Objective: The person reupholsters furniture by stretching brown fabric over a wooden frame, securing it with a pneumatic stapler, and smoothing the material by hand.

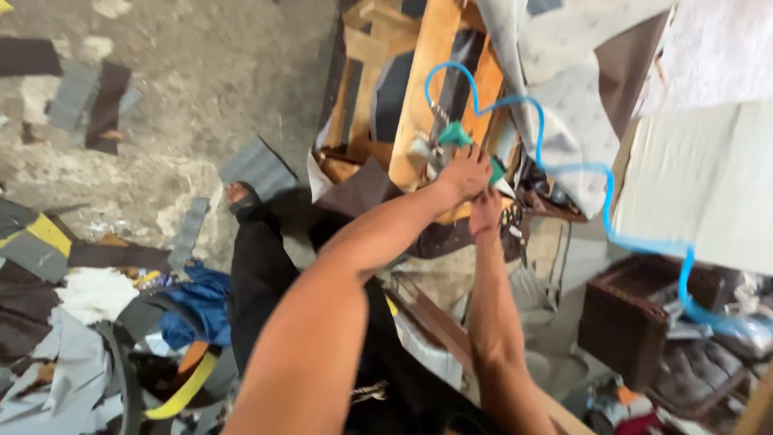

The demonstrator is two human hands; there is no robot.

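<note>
Left hand (465, 171) clamped over green pneumatic tool (456, 135) against upright wooden frame (427, 89); right hand (485, 207) just below, pinching something small, grip unclear. Probably hard, compact and moderately heavy, best held around the body, clear of the springy blue air hose (564, 169). Rough timber, limp grey fabric (564, 97), gritty concrete floor (201, 72)
</note>
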